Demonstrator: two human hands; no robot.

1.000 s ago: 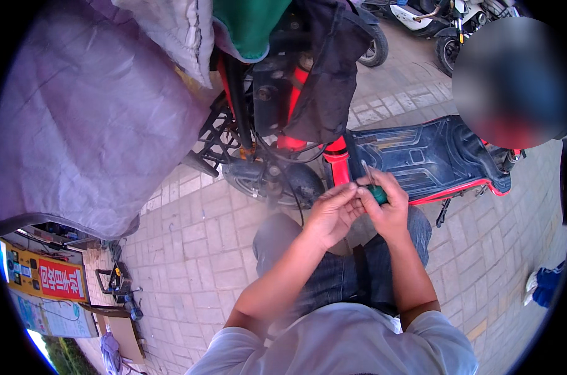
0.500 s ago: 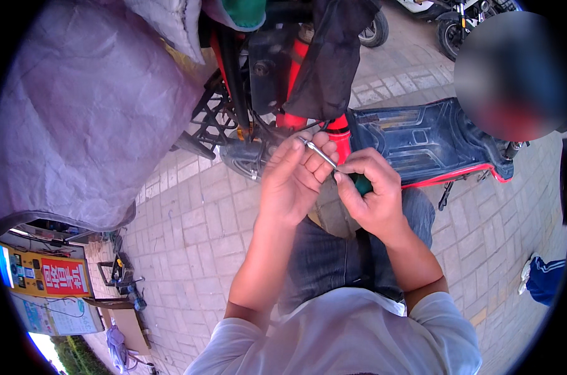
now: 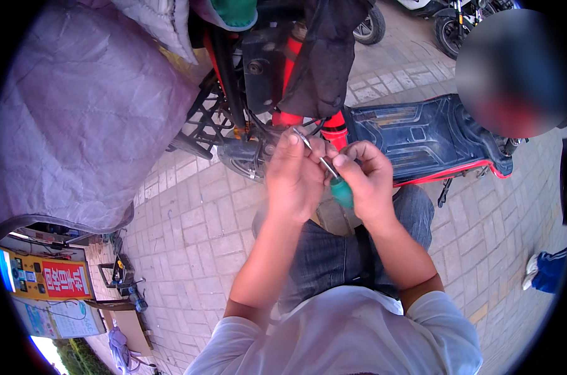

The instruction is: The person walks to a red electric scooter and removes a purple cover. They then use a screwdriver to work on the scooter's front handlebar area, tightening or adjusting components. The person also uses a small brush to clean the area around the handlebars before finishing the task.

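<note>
A green-handled tool (image 3: 341,192) is held in the air above the person's knees (image 3: 415,209), beside the near left corner of the scooter footboard (image 3: 421,156). The right hand (image 3: 371,181) has its fingers closed about the tool; the left hand (image 3: 293,187) pinches a slim metal end (image 3: 302,139). Fingers hide whether this joins the tool's shaft. The step in hand seems to be adjusting the tool; the next move calls for both grips kept firm and aligned.
</note>
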